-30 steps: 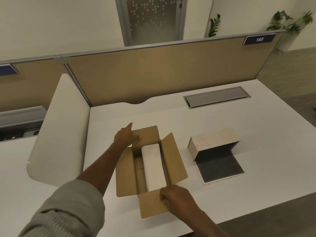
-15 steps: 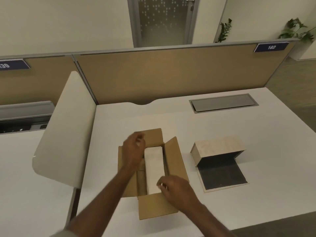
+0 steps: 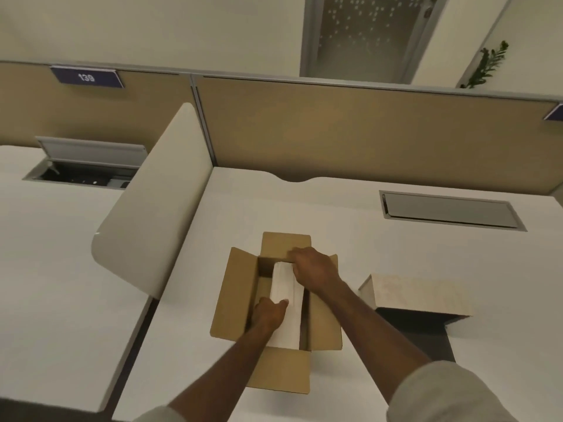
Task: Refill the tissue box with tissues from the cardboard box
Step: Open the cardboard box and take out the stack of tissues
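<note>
An open brown cardboard box [image 3: 234, 300] stands on the white desk with its flaps spread out. Inside lies a white tissue pack [image 3: 285, 284], lengthwise. My left hand [image 3: 269, 313] grips the pack's left side near the middle, thumb on top. Over the pack's far end curls my right hand [image 3: 313, 269], fingers hooked down behind it. To the right of the cardboard box sits the beige tissue box [image 3: 414, 293], open, with a dark panel lying flat in front of it. The near part of the pack is hidden by my left wrist.
A rounded white divider panel [image 3: 152, 208] stands to the left of the box. A tan partition [image 3: 365, 132] closes the desk's far edge. A closed grey cable hatch [image 3: 451, 210] lies at the far right, and an open one [image 3: 82, 166] on the neighbouring desk.
My view has swung left and tilted down. My right hand moved from the pack's near end to its far end. My left hand came back to the pack's left side.
</note>
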The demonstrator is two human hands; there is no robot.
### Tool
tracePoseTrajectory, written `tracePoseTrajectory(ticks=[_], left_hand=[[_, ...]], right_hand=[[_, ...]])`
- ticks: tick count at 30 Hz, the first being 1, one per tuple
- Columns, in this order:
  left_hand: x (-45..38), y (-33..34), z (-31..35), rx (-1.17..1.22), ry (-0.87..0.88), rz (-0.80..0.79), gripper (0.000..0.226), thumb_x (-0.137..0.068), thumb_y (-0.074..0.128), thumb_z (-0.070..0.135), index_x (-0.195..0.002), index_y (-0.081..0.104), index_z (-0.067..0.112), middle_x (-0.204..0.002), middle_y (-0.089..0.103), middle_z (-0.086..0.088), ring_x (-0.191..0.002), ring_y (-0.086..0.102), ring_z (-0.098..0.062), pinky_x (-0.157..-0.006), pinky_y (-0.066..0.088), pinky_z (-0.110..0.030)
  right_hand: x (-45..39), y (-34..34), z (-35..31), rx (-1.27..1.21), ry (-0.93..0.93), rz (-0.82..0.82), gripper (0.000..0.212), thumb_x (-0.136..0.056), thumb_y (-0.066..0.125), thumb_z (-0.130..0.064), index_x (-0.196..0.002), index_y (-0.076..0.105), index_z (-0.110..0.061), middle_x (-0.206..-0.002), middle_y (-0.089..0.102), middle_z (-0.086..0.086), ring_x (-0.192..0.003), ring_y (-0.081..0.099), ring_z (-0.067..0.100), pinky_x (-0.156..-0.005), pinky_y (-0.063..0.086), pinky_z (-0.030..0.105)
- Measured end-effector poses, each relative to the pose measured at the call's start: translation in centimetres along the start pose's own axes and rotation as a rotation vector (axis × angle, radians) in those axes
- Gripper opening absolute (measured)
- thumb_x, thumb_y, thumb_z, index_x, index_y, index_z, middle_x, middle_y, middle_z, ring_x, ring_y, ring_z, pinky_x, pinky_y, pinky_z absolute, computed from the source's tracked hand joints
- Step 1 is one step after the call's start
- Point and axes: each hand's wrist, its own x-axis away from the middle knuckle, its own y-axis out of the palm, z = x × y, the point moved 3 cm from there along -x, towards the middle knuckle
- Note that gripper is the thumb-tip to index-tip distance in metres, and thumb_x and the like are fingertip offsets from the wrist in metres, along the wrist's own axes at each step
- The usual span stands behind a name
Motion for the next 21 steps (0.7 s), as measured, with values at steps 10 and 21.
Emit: tracePoseTrajectory(ticks=[10,21], left_hand=[[-2.7,0.4,0.4,0.053,-0.029,-0.023,0.069,-0.075,0.08,0.038,-0.127,0.048,0.005,-0.127,0.059,-0.015,-0.114,0.061,-0.031,-0.088,0.053,-0.038],[-1.8,-0.1,-0.2,0.346,0.127,-0.18,0.056,-0.067,0.085,0.037,-0.111,0.059,0.015,-0.091,0.068,0.006,-0.081,0.067,-0.009,-0.057,0.051,-0.02]], right_hand=[[-0.8,1.4,0.8,-0.013,0.008,0.057,0.03,-0.098,0.042,-0.025,-0.12,0.061,-0.018,-0.114,0.071,0.004,-0.097,0.066,0.023,-0.075,0.052,0.034],[-0.5,-0.3,1.2,-0.164,0.058,-0.057,0.056,-0.101,0.035,-0.049,-0.151,0.031,-0.022,-0.147,0.052,0.006,-0.132,0.05,0.027,-0.1,0.048,0.044]])
